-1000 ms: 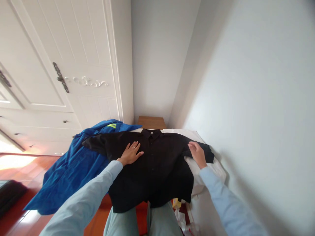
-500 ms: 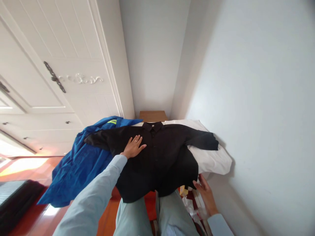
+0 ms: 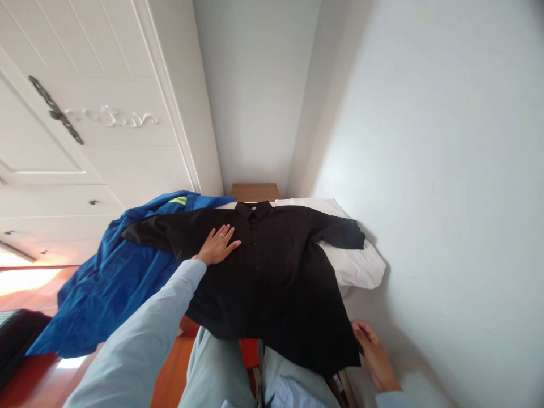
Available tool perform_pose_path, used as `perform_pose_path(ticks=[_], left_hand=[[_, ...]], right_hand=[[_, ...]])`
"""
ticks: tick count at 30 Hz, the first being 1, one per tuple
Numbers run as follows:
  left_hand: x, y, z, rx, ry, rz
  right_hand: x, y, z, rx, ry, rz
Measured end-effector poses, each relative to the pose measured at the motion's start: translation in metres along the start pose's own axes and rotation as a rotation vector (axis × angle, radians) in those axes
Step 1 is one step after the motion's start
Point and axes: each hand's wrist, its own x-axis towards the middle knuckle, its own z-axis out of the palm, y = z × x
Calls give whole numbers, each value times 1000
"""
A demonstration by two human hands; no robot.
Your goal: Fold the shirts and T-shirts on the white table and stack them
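A black button-up shirt [image 3: 263, 283] lies spread front side up before me, its collar at the far edge. My left hand [image 3: 218, 245] rests flat on the chest of the shirt, fingers stretched out, a ring on one finger. At the lower right, my right hand [image 3: 374, 348] pinches the side edge of the shirt near the hem, pulling that edge taut. Under the shirt, a blue garment [image 3: 114, 283] with a yellow-green stripe shows on the left. White cloth [image 3: 352, 263] shows beneath it on the right.
A white wardrobe [image 3: 170, 85] with dark metal handles stands at the left. Pale walls [image 3: 446, 141] close in on the right and behind. A wooden surface [image 3: 254, 191] shows past the collar. On the reddish floor at left is a dark object [image 3: 21, 340].
My right hand has taken hold of the shirt's side edge near the hem and drawn it down and outward. My left hand stays on the chest. The view has shifted slightly.
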Motion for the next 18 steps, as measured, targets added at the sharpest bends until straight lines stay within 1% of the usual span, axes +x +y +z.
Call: perform_pose_path(ticks=[2, 4, 6, 8, 9, 11, 13, 15, 18], left_hand=[[0, 0, 0, 0, 1, 1], [0, 0, 0, 6, -2, -1], [0, 0, 0, 13, -3, -3], [0, 0, 0, 15, 1, -1], [0, 0, -1, 14, 3, 0], [0, 1, -1, 11, 7, 1], [0, 1, -1, 11, 5, 0], [0, 2, -2, 13, -4, -4], [1, 1, -2, 22, -18, -12]], right_hand=[[2, 9, 10, 85, -22, 16], [5, 11, 19, 108, -101, 17], [8, 9, 20, 38, -189, -13], [11, 6, 13, -49, -231, -56], [13, 6, 8, -80, -222, -76], [16, 8, -2, -105, -161, -102], [21, 11, -6, -82, -104, -111], [27, 12, 2, -33, -88, -119], [40, 3, 33, -11, -72, -196]])
